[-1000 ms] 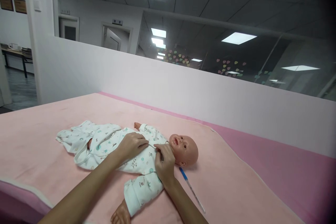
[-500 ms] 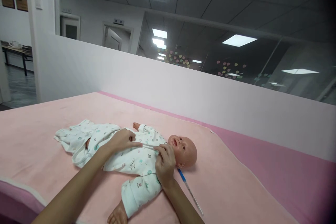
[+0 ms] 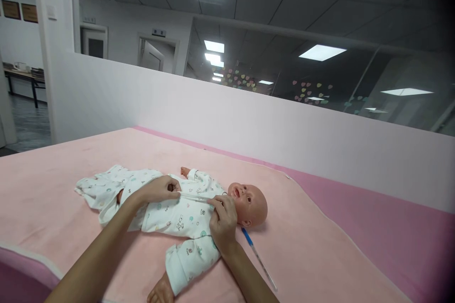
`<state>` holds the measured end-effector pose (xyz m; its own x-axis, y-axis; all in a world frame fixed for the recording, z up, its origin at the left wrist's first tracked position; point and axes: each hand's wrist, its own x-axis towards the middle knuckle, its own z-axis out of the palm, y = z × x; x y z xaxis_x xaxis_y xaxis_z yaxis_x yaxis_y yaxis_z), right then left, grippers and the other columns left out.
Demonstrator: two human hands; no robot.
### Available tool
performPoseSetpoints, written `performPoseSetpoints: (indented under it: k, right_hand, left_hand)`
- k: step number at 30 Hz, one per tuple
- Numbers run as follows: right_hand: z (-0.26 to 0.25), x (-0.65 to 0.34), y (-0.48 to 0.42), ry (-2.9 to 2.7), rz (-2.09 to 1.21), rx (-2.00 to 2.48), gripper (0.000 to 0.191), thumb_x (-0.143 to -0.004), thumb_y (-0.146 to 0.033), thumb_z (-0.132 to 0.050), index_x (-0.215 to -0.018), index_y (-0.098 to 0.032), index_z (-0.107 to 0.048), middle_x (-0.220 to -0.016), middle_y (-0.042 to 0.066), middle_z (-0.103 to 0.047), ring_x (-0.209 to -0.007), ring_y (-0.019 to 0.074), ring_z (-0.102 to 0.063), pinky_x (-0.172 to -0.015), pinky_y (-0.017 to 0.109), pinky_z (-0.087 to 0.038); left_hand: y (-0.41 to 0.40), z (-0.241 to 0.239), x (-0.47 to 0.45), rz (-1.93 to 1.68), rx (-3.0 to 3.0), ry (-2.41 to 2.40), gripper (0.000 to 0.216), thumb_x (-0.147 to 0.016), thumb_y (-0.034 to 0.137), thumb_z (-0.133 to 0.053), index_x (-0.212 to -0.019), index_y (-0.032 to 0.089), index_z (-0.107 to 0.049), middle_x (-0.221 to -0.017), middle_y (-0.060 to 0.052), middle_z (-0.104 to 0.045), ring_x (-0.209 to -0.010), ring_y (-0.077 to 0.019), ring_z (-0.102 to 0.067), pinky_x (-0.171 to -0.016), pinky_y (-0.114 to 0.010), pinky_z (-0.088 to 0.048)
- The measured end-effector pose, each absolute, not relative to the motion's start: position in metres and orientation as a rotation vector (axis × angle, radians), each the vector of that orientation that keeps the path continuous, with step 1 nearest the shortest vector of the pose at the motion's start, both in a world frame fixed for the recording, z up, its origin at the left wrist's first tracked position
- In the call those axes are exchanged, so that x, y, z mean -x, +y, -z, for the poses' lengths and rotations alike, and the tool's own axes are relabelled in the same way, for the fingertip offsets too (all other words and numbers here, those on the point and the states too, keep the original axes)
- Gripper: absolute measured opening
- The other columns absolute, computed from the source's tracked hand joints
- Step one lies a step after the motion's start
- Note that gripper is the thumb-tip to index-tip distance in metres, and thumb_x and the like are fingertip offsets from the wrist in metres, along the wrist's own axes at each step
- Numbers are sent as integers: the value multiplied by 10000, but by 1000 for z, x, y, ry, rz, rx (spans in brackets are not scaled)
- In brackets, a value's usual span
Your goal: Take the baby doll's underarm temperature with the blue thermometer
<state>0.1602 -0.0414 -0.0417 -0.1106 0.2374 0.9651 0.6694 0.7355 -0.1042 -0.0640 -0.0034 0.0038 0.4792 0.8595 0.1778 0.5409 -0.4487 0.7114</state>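
A baby doll (image 3: 249,203) lies on its back on the pink blanket (image 3: 313,255), head to the right. It wears a white printed romper (image 3: 177,215). My left hand (image 3: 159,189) pinches the romper's front edge near the doll's belly. My right hand (image 3: 223,220) is closed on the fabric at the doll's chest, just below the chin. The cloth is stretched between the two hands. The doll's bare hand (image 3: 161,292) sticks out of the near sleeve at the bottom edge.
A blue-tipped pen (image 3: 259,258) lies on the blanket right of my right wrist. A low white partition wall (image 3: 249,123) runs behind the bed. A darker pink mattress (image 3: 391,232) shows at the right. A table (image 3: 21,78) stands far left.
My left hand has slid left along the romper's front, from the chest toward the belly, pulling the fabric edge taut. My right hand stays at the collar.
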Motion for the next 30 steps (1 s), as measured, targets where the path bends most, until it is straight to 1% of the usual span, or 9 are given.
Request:
performPoseSetpoints:
  k: [3, 9, 15, 21, 23, 26, 30]
  right_hand:
    - [42, -161, -41, -1694, 429, 729, 350, -716, 24, -359, -803, -203, -611, -757, 27, -536, -735, 160, -498, -665, 324, -438]
    - [42, -161, -41, -1703, 425, 740, 339, -720, 31, -357, -786, -195, -602, -756, 28, -534, -735, 157, -488, -671, 325, -435]
    - [42, -161, -41, -1681, 436, 723, 342, -722, 22, -366, -796, -205, -610, -750, 26, -543, -730, 160, -501, -658, 326, -443]
    - [44, -161, -40, -1685, 451, 727, 346, -709, 21, -368, -799, -208, -612, -755, 27, -546, -732, 162, -507, -655, 327, -443]
    - [44, -161, -41, -1688, 452, 726, 350, -705, 27, -367, -802, -206, -610, -755, 28, -546, -731, 162, -504, -650, 324, -442]
    - [44, -161, -41, -1691, 466, 715, 350, -695, 35, -370, -802, -201, -604, -759, 30, -546, -735, 163, -501, -645, 322, -441]
    - [44, -161, -42, -1695, 494, 707, 352, -686, 37, -370, -804, -203, -598, -765, 30, -547, -737, 166, -504, -645, 328, -441]
  left_hand:
    - [-4, -3, 60, -741, -2232, 1235, 202, -657, 351, -541, -661, 173, -635, -653, 4, -612, -596, -135, -507, -525, -214, -325]
    - [-8, -6, 62, -627, -2274, 1178, 224, -584, 398, -636, -639, 183, -662, -629, 11, -621, -564, -121, -481, -488, -210, -291]
    - [-9, -4, 58, -755, -2282, 1285, 198, -629, 357, -560, -622, 177, -641, -594, 9, -604, -537, -122, -476, -483, -221, -280]
    - [-8, -4, 58, -817, -2219, 1240, 204, -652, 303, -515, -663, 174, -673, -677, -17, -664, -615, -149, -550, -541, -222, -363]
    - [-8, -4, 59, -837, -2217, 1232, 195, -649, 294, -519, -655, 177, -674, -675, -15, -664, -624, -150, -553, -554, -223, -374]
    - [-7, -4, 59, -861, -2215, 1252, 176, -641, 291, -526, -636, 169, -652, -644, -11, -639, -610, -144, -540, -553, -223, -375]
    - [-6, -3, 58, -897, -2189, 1257, 170, -651, 294, -502, -606, 153, -586, -617, -6, -583, -589, -134, -501, -540, -222, -364]
